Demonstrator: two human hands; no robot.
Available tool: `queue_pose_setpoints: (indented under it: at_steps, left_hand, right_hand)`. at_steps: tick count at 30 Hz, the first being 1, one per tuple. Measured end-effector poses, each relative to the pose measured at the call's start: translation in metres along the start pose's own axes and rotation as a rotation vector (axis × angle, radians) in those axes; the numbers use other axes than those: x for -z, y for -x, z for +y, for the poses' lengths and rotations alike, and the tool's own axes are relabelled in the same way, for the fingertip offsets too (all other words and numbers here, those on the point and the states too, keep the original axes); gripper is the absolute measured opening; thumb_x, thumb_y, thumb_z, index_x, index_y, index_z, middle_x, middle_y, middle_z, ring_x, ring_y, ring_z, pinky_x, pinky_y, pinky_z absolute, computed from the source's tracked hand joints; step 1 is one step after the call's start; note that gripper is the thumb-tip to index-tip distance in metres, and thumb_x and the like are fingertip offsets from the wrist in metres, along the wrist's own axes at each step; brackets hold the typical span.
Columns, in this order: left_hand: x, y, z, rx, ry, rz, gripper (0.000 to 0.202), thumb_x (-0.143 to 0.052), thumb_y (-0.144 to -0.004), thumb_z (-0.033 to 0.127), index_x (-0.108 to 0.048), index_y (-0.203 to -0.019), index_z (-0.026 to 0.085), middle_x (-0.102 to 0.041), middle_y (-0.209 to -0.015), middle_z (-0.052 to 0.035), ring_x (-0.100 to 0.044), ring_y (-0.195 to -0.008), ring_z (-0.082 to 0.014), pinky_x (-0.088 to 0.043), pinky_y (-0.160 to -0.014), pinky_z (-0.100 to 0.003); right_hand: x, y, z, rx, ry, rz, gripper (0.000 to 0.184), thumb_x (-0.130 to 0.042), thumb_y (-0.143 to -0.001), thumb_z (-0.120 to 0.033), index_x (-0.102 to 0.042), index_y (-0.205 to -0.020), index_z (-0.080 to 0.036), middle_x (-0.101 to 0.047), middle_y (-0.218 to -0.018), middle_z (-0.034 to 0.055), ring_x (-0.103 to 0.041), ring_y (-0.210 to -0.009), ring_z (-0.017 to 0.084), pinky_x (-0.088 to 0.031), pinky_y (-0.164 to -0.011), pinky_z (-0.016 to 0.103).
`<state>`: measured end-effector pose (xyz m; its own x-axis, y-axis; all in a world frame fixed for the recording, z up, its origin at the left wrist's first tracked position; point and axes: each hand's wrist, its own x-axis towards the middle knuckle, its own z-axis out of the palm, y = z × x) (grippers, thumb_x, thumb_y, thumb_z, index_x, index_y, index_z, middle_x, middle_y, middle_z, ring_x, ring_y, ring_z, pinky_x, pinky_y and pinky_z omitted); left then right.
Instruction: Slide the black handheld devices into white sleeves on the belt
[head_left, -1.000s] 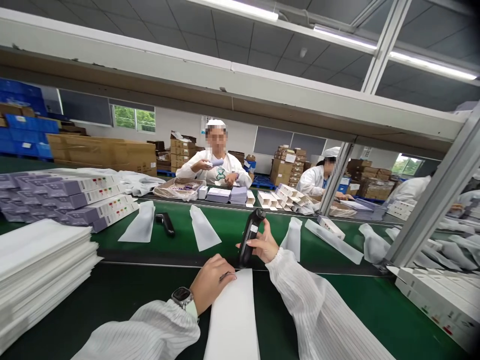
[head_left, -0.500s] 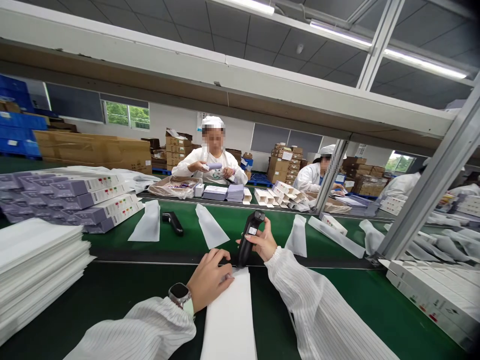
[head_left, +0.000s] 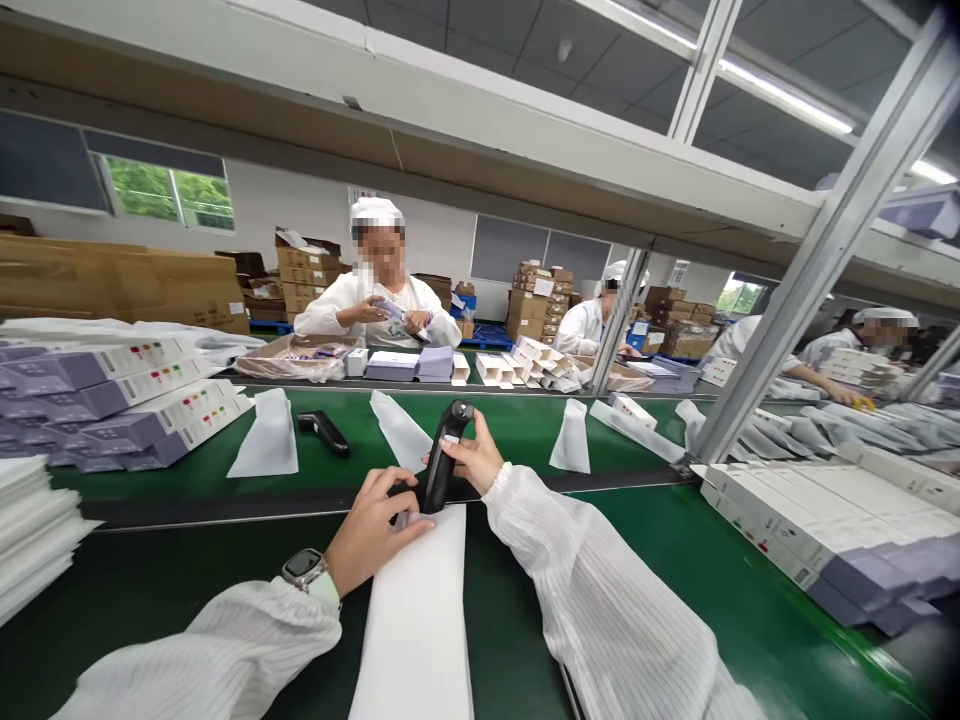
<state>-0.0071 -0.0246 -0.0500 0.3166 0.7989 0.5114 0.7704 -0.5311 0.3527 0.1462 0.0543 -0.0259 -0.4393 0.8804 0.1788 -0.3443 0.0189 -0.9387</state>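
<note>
My right hand (head_left: 478, 458) grips a black handheld device (head_left: 442, 470) with an angled head and a small white label. The device stands nearly upright, head on top, its lower end at the far end of a stack of white sleeves (head_left: 420, 610). At that same end, my left hand (head_left: 379, 522) has its fingers curled over the top sleeve, the thumb lying along it; its edge seems lifted between them. A second black device (head_left: 324, 432) lies on the green belt (head_left: 510, 430) beyond, between two loose white sleeves (head_left: 264, 435) (head_left: 400, 428).
Purple and white boxes (head_left: 127, 390) are stacked at left, above a pile of white sheets (head_left: 37, 530). More boxes (head_left: 832, 520) lie at right beside a slanted metal post (head_left: 810, 250). A shelf (head_left: 480, 120) crosses overhead. Across the belt, a co-worker (head_left: 382, 290) handles a purple item.
The camera view has shifted, so the scene sits further left. My right hand still grips the device, its lower end still at the sleeve's far end; my left hand stays at the sleeve.
</note>
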Motion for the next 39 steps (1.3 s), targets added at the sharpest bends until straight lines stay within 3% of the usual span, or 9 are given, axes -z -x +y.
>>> queue_pose_setpoints:
  at_steps: [5, 16, 19, 21, 23, 26, 33, 36, 39]
  left_hand:
    - [0.009, -0.014, 0.010, 0.146, 0.081, 0.082, 0.025, -0.053, -0.070, 0.037, -0.050, -0.055, 0.017, -0.043, -0.097, -0.0027, -0.036, -0.097, -0.0229, -0.033, -0.083, -0.039]
    - [0.027, -0.046, 0.020, 0.347, 0.569, 0.120, 0.027, -0.054, -0.068, 0.041, -0.051, -0.059, 0.015, -0.042, -0.106, -0.0039, -0.043, -0.097, -0.0197, -0.039, -0.070, -0.026]
    - [0.022, -0.041, 0.014, 0.330, 0.529, 0.213, 0.027, -0.054, -0.069, 0.038, -0.050, -0.089, 0.021, -0.043, -0.106, -0.0034, -0.043, -0.095, -0.0179, -0.038, -0.072, -0.027]
    - [0.018, -0.032, 0.009, 0.336, 0.436, 0.198, 0.046, -0.055, -0.069, 0.038, -0.037, -0.110, 0.026, -0.043, -0.106, -0.0036, -0.043, -0.092, -0.0181, -0.037, -0.073, -0.029]
    - [0.014, -0.021, 0.005, 0.329, 0.336, 0.070, 0.047, -0.054, -0.069, 0.040, -0.037, -0.110, 0.026, -0.045, -0.102, -0.0038, -0.043, -0.092, -0.0192, -0.037, -0.075, -0.032]
    - [0.011, -0.012, -0.002, 0.289, 0.279, -0.218, 0.035, -0.047, -0.071, 0.047, -0.049, -0.097, 0.022, -0.049, -0.090, -0.0034, -0.045, -0.088, -0.0196, -0.038, -0.075, -0.032]
    - [0.012, -0.026, -0.014, 0.241, 0.222, -0.520, 0.028, -0.056, -0.062, 0.045, -0.059, -0.070, 0.018, -0.052, -0.074, -0.0002, -0.047, -0.071, -0.0159, -0.036, -0.058, -0.023]
    - [0.010, -0.027, -0.017, 0.238, 0.282, -0.522, 0.021, -0.056, -0.063, 0.036, -0.058, -0.068, 0.016, -0.052, -0.068, 0.0018, -0.048, -0.065, -0.0133, -0.034, -0.054, -0.020]
    - [0.006, -0.025, -0.017, 0.236, 0.303, -0.412, 0.016, -0.056, -0.063, 0.032, -0.057, -0.065, 0.016, -0.053, -0.070, 0.0022, -0.048, -0.067, -0.0128, -0.035, -0.057, -0.020]
  right_hand:
    - [0.001, -0.004, 0.002, -0.078, 0.103, -0.018, 0.043, -0.062, -0.058, -0.046, -0.042, -0.090, -0.024, -0.055, -0.063, -0.0050, -0.055, -0.050, 0.009, -0.045, -0.048, 0.024]
    - [0.008, 0.009, -0.001, -0.350, 0.172, -0.603, 0.041, -0.065, -0.048, -0.049, -0.059, -0.065, -0.012, -0.055, -0.059, -0.0003, -0.054, -0.058, 0.011, -0.043, -0.061, 0.027]
    - [0.014, -0.006, -0.005, -0.142, 0.197, -0.354, 0.036, -0.065, -0.051, -0.045, -0.056, -0.063, -0.012, -0.053, -0.054, -0.0011, -0.052, -0.051, 0.011, -0.043, -0.054, 0.027]
    - [0.029, -0.025, -0.015, 0.121, 0.239, 0.095, 0.041, -0.053, -0.061, -0.053, -0.055, -0.069, -0.013, -0.055, -0.057, 0.0008, -0.052, -0.051, 0.012, -0.043, -0.052, 0.027]
    - [0.056, -0.045, -0.028, 0.347, 0.371, 0.591, 0.047, -0.035, -0.071, -0.056, -0.053, -0.078, -0.013, -0.057, -0.064, 0.0036, -0.053, -0.055, 0.014, -0.043, -0.054, 0.027]
    - [0.105, -0.063, -0.044, 0.452, 0.493, 0.921, 0.048, -0.023, -0.076, -0.049, -0.047, -0.092, -0.012, -0.056, -0.078, 0.0071, -0.053, -0.070, 0.016, -0.041, -0.063, 0.028]
    - [0.165, -0.061, -0.015, 0.324, 0.834, 0.928, 0.028, -0.040, -0.071, -0.037, -0.058, -0.077, -0.015, -0.055, -0.069, 0.0069, -0.049, -0.078, 0.023, -0.034, -0.071, 0.035]
    - [0.147, -0.067, -0.002, 0.302, 0.986, 0.861, 0.026, -0.042, -0.072, -0.027, -0.057, -0.093, -0.022, -0.055, -0.094, 0.0083, -0.041, -0.098, 0.026, -0.027, -0.081, 0.040]
    - [0.097, -0.076, 0.009, 0.402, 1.252, 0.551, 0.035, -0.034, -0.078, -0.019, -0.047, -0.109, -0.025, -0.047, -0.111, 0.0068, -0.035, -0.107, 0.023, -0.024, -0.087, 0.039]
